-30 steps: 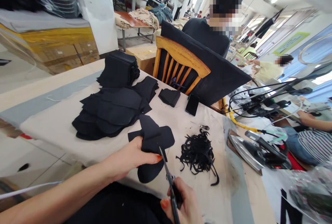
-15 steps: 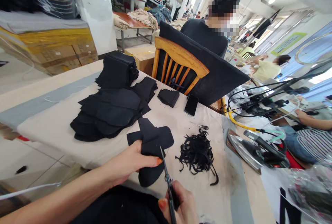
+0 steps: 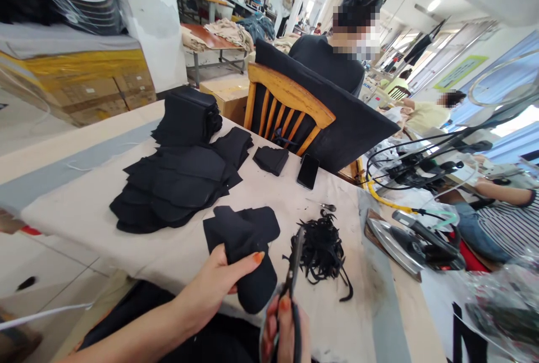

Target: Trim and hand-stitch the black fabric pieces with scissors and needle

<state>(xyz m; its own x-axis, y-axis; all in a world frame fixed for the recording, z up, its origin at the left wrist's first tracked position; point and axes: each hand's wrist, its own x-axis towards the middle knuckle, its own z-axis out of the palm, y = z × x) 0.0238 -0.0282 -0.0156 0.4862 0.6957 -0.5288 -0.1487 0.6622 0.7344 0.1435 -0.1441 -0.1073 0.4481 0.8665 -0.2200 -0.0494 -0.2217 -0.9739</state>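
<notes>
Pinched between the thumb and fingers of my left hand (image 3: 229, 273) are black fabric pieces (image 3: 256, 281), fanned over one another above the near edge of the table. My right hand (image 3: 286, 324) grips a pair of scissors (image 3: 295, 259) by the handles, blades pointing up and away from me, apart from the fabric. Just beyond the blades lies a heap of thin black fabric strips (image 3: 322, 245). To the left, a spread pile of cut black pieces (image 3: 172, 183) rests on the cloth, with a taller stack (image 3: 187, 116) behind it.
A phone (image 3: 307, 171), a small black stack (image 3: 270, 160) and a small pointed tool (image 3: 326, 206) lie toward the far edge. An iron (image 3: 400, 245) sits at the right. Beyond the table stands a wooden chair (image 3: 290, 91), with a person (image 3: 328, 63) seated ahead.
The scissors have come away from the fabric, moving right toward the strips. My left hand has turned the black pieces, and the lower lobe has swung right.
</notes>
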